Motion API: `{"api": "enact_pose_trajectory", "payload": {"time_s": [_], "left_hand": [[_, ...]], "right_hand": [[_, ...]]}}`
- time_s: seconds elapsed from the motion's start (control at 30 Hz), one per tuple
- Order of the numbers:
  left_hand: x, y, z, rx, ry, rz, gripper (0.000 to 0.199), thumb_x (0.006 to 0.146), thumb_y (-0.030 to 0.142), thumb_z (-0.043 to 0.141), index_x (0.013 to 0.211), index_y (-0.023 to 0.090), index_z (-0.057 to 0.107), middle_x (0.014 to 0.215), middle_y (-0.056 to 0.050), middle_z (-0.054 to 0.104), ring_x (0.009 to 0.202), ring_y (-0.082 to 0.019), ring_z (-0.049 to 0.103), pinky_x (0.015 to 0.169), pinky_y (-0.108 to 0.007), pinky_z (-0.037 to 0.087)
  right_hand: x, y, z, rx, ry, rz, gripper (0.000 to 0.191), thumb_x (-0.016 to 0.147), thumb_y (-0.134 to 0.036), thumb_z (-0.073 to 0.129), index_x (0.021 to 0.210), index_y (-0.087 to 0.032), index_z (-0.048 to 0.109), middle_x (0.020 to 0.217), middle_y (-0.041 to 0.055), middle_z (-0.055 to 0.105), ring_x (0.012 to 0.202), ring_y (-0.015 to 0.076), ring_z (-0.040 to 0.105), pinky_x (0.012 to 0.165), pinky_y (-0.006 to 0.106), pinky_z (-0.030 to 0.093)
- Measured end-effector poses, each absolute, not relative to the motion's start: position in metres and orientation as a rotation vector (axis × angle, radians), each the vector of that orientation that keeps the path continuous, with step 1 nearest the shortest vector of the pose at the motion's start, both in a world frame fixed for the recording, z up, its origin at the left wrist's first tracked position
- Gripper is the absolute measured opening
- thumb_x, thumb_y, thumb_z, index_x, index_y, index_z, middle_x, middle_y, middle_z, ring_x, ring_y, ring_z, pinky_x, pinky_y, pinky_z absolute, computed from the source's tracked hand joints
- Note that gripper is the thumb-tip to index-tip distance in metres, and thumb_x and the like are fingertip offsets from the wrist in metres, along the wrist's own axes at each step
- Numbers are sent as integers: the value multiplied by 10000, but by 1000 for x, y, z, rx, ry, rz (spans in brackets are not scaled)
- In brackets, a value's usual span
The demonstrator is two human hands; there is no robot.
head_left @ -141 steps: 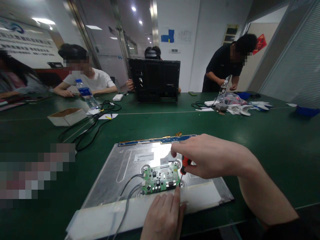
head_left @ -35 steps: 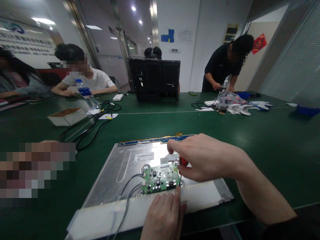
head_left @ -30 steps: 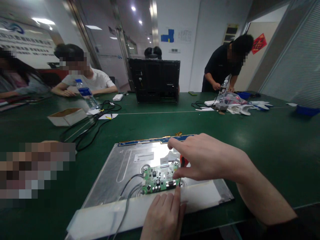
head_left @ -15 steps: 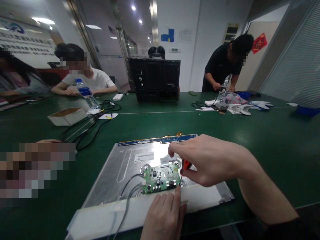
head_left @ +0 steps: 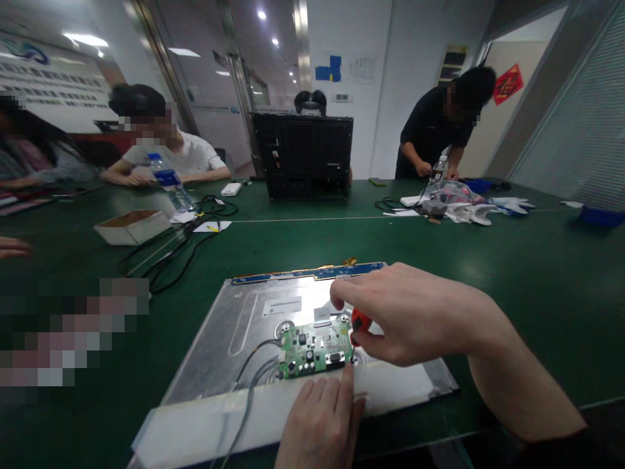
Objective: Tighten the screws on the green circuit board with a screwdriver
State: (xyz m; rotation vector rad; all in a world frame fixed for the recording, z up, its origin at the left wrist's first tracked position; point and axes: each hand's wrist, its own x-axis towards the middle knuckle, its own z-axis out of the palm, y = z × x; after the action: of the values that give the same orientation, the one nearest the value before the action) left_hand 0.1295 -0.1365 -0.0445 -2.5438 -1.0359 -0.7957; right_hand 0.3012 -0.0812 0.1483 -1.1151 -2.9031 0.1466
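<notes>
A green circuit board point(head_left: 315, 348) lies on the silver back of a flat display panel point(head_left: 219, 352). My right hand point(head_left: 420, 316) grips a red and black screwdriver point(head_left: 360, 322) between thumb and fingers. Its thin shaft points down at the board's lower right corner. My left hand point(head_left: 317, 420) rests palm down on the panel's white near strip, index finger stretched to that same corner beside the screwdriver tip. The tip's contact point is too small to make out. Grey cables point(head_left: 256, 371) run from the board's left side toward the near edge.
A black monitor back point(head_left: 303, 156) stands across the green table point(head_left: 293, 244). At left are an open box point(head_left: 131, 228), a bottle point(head_left: 170, 182) and black cables point(head_left: 183, 247). White gloves point(head_left: 471, 212) lie at right. Other people sit or stand around the table.
The screwdriver's handle has turned slightly in my right hand. My left hand stays in place. At the far left, another person's hand has shifted toward the edge.
</notes>
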Motion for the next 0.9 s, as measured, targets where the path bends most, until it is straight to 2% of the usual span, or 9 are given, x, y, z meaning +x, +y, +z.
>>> {"api": "enact_pose_trajectory", "payload": {"time_s": [0.1, 0.23, 0.3, 0.4, 0.5, 0.6, 0.67, 0.8, 0.9], "left_hand": [[130, -137, -44, -2532, -1033, -808, 328, 1026, 226, 266, 1116, 72, 541, 699, -57, 630, 569, -197, 620, 552, -329, 478], [129, -137, -42, -2499, -1036, -809, 333, 1025, 216, 259, 1113, 72, 546, 679, -50, 620, 555, -193, 610, 548, -326, 467], [129, -137, -42, -2496, -1037, -810, 329, 1027, 221, 263, 1110, 76, 546, 679, -50, 620, 555, -191, 609, 546, -321, 464], [129, -136, -43, -2519, -1042, -795, 323, 1027, 225, 268, 1122, 74, 538, 694, -53, 626, 571, -191, 614, 554, -319, 471], [129, -136, -43, -2535, -1035, -776, 328, 1026, 224, 265, 1143, 68, 529, 710, -58, 633, 585, -193, 621, 569, -323, 483], [130, -137, -42, -2525, -1034, -774, 336, 1026, 222, 255, 1136, 66, 531, 698, -59, 632, 572, -194, 617, 553, -323, 481], [129, -137, -42, -2529, -1036, -767, 335, 1025, 223, 260, 1138, 61, 531, 697, -61, 630, 571, -198, 617, 545, -327, 481], [128, -136, -44, -2545, -1049, -746, 321, 1021, 223, 291, 1161, 54, 525, 723, -66, 635, 602, -205, 627, 573, -341, 497], [128, -137, -44, -2539, -1051, -766, 323, 1022, 223, 285, 1149, 55, 530, 713, -61, 633, 586, -207, 624, 563, -345, 494]], "right_hand": [[300, -83, 149, -1132, -2899, 128, 133, 821, -274, 588, 919, -197, 541, 826, 27, 688, 685, 187, 608, 514, 278, 283], [296, -82, 146, -1239, -2842, 64, 313, 844, -508, 603, 931, -207, 595, 770, 24, 689, 644, 195, 611, 489, 278, 241], [294, -81, 145, -1264, -2839, 58, 344, 892, -538, 531, 905, -207, 626, 727, 22, 679, 613, 183, 600, 487, 281, 233], [295, -81, 146, -1244, -2870, 65, 288, 948, -433, 469, 880, -208, 636, 711, 15, 669, 606, 169, 591, 500, 283, 239], [299, -81, 149, -1176, -2892, 99, 118, 885, -285, 535, 933, -196, 595, 788, 22, 679, 650, 170, 596, 513, 278, 270], [303, -83, 152, -1101, -2920, 197, 125, 825, -214, 560, 948, -185, 563, 849, 37, 686, 713, 181, 611, 540, 276, 319], [303, -83, 153, -1114, -2923, 213, 151, 836, -269, 581, 964, -191, 566, 842, 34, 690, 715, 190, 620, 543, 280, 326], [298, -81, 149, -1220, -2882, 118, 336, 847, -509, 602, 994, -207, 603, 783, 27, 692, 668, 206, 628, 505, 282, 287], [296, -79, 147, -1237, -2873, 61, 352, 904, -537, 506, 942, -209, 630, 746, 32, 684, 639, 201, 621, 490, 280, 252]]}}
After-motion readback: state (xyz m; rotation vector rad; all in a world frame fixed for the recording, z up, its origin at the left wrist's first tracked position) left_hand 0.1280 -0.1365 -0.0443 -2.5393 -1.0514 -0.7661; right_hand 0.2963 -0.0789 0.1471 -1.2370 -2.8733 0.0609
